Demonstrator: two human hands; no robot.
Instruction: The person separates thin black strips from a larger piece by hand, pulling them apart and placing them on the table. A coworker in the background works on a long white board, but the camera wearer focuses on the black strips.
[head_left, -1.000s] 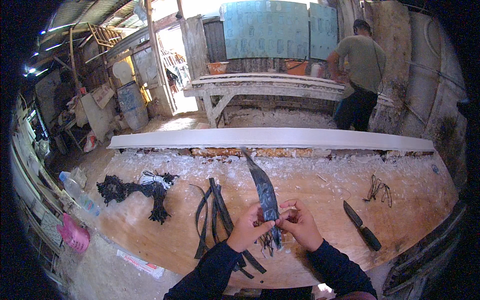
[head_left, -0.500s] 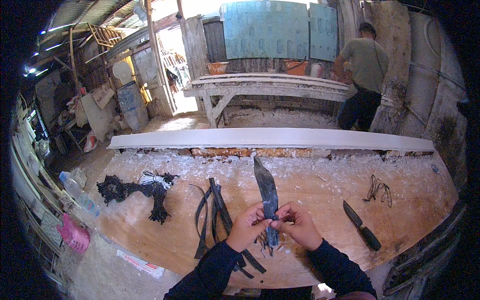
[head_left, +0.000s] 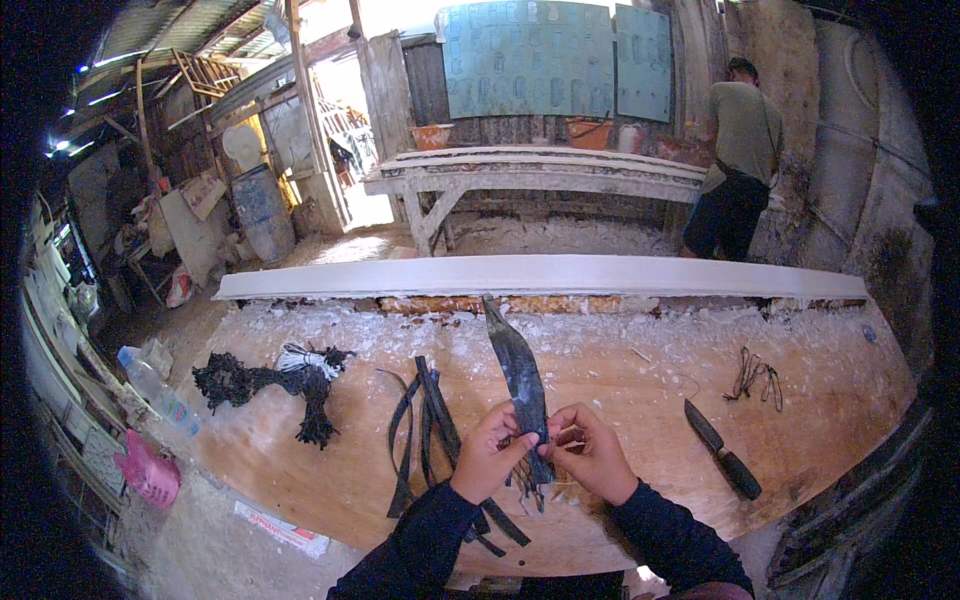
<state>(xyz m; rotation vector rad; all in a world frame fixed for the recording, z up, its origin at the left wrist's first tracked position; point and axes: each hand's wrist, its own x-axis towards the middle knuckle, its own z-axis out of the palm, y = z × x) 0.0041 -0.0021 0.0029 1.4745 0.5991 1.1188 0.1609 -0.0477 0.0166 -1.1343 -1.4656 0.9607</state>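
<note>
Between my two hands is a dark, flat, rubber-like strip [head_left: 516,362], its pointed end reaching up toward the white moulding. My left hand [head_left: 491,452] pinches the strip's lower part from the left, thumb on top. From the other side my right hand [head_left: 590,450] pinches it near the same spot, fingers curled. Thin dark strands [head_left: 527,488] show below my fingers at the strip's lower end. Left of my left hand lie several loose black strips [head_left: 432,420]. A knife [head_left: 722,449] with a black handle rests on the wooden table to the right of my right hand.
Bundles of black cord [head_left: 270,380] and a small white cord bundle [head_left: 300,356] lie at the left. Thin dark cords [head_left: 752,380] sit beyond the knife. Along the table's [head_left: 640,400] far edge runs a white moulding [head_left: 560,274]. A person [head_left: 742,150] stands by the far bench [head_left: 540,165].
The strip's upper end has swung left, and my hands have shifted slightly while still pinching it. The person at the back has moved a little to the right.
</note>
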